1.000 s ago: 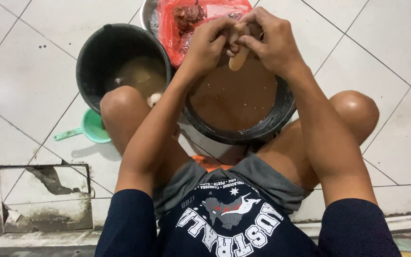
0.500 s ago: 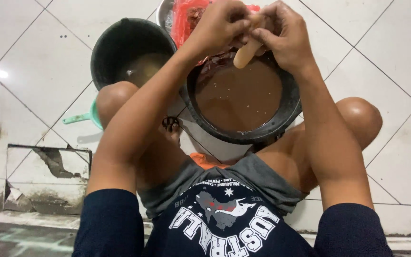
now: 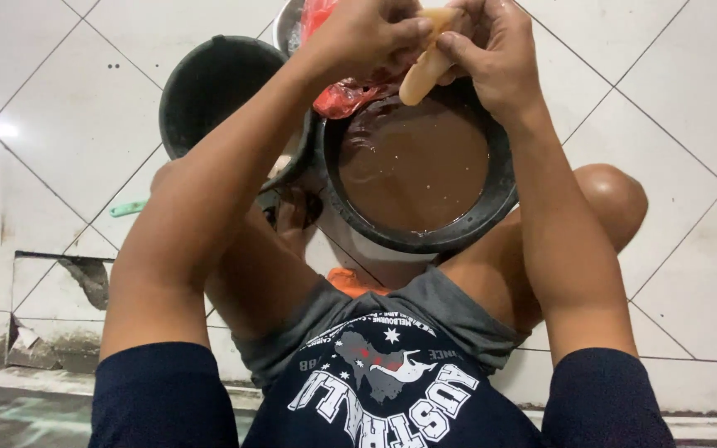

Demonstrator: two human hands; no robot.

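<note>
head view, looking down past your knees: your left hand (image 3: 371,33) and right hand (image 3: 491,54) meet at the top of the frame, both closed on a pale tan, finger-shaped piece (image 3: 425,62) pinched between the fingertips. you hold it just above the far rim of a round black basin (image 3: 504,178) filled with murky brown water (image 3: 412,162), which sits on the white tiled floor (image 3: 68,108) between your legs. a black bucket (image 3: 213,83) stands beside the basin on your left. a red plastic bag (image 3: 342,98) lies just beyond the basin, partly hidden under your left hand. a green handle (image 3: 129,207) pokes out by your left knee.
</note>
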